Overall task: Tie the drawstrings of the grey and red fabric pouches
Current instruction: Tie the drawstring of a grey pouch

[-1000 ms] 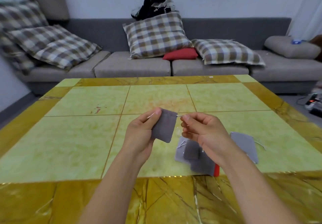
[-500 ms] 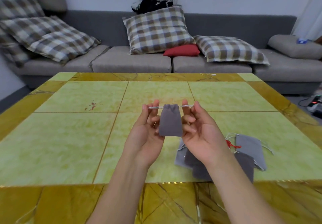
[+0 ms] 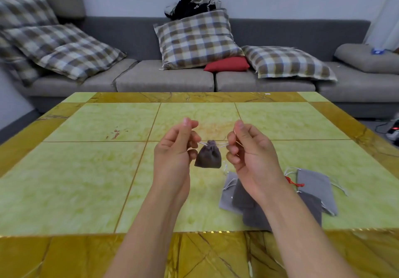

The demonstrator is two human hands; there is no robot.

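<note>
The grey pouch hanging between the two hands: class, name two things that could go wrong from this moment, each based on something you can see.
1. The grey pouch hangs only by its thin drawstring, pinched by the left hand and the right hand; a slip could drop it onto the table.
2. Its mouth is gathered but no knot shows, so easing off might let it reopen.

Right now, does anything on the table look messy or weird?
A little. The loose pouches near the table's right front edge lie in an untidy overlapping heap, cords straggling out, one of them red. There are also small reddish marks on a tile at the left. The grey pouch held between both hands looks fine, cinched shut.
</note>
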